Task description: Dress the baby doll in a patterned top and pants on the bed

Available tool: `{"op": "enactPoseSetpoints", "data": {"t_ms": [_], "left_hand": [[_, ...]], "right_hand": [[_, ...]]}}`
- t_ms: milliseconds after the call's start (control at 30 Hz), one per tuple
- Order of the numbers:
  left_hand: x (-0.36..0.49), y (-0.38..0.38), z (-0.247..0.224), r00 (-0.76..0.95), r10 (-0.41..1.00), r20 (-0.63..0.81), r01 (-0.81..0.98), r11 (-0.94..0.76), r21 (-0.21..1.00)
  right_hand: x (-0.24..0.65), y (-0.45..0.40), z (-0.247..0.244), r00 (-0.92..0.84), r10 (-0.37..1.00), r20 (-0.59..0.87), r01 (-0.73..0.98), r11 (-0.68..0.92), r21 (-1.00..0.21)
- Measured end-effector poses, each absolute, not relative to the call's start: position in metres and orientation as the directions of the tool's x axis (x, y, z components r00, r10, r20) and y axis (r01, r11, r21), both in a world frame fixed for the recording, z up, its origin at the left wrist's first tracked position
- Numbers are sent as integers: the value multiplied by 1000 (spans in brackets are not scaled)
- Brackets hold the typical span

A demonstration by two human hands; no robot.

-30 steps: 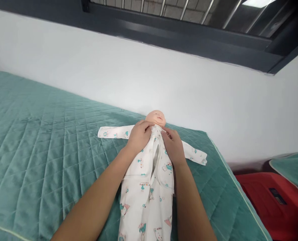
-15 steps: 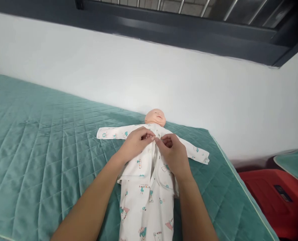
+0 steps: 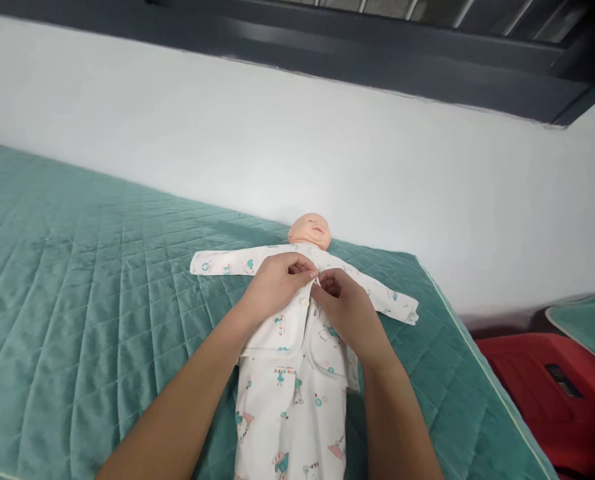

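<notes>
A baby doll [image 3: 309, 231] lies on its back, its head by the wall and its arms spread. It wears a white printed baby jacket [image 3: 279, 335] over matching white trousers [image 3: 290, 427]. My left hand [image 3: 281, 280] pinches the jacket's front edge at the upper chest. Opposite it, my right hand [image 3: 345, 300] grips the other front edge, fingertips nearly meeting the left ones. Below my fingers a button [image 3: 305, 303] shows on the jacket's left-hand side in view. Whatever lies between my fingertips is hidden.
Under the doll spreads a green quilted bed cover [image 3: 102, 320], its edge running down on the right. A white wall [image 3: 202, 133] stands behind, below a dark window frame [image 3: 377, 60]. At the right, beyond the edge, is a red plastic object [image 3: 542, 393] with green fabric [image 3: 587, 327].
Both hands have shifted slightly right, pulling the jacket's front edges closer together. The gap down the front is narrower, and a button now shows below my fingers. The view has tilted a little downward.
</notes>
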State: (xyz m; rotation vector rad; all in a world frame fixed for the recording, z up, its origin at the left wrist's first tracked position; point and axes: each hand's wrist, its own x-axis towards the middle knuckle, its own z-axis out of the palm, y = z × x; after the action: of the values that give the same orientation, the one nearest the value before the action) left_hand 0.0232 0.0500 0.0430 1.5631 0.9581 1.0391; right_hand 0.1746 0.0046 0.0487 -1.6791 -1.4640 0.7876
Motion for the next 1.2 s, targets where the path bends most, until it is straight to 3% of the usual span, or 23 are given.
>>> {"op": "enactPoseSetpoints", "data": {"t_ms": [133,300,467,733,1000,1200], "left_hand": [[15,55,36,376,911,168,75,-211,975],[11,56,35,404,901,160,73,-206,976],[12,56,33,393,907,155,55,-191,980],[11,57,29,387,906,172,-65,-160,985],[9,56,31,414,905,99,-181,-24,983],[8,56,31,432,896,99,-165,-29,986]], "right_hand": [[183,7,47,121,986,-118,235,-144,-961],[179,8,42,199,978,-67,14,-71,-997],[168,4,45,264,964,18,130,-17,-991],[167,1,54,170,985,-35,272,-81,-959],[162,1,50,162,986,38,481,-45,-875],[157,-1,50,151,984,95,612,-18,-791]]}}
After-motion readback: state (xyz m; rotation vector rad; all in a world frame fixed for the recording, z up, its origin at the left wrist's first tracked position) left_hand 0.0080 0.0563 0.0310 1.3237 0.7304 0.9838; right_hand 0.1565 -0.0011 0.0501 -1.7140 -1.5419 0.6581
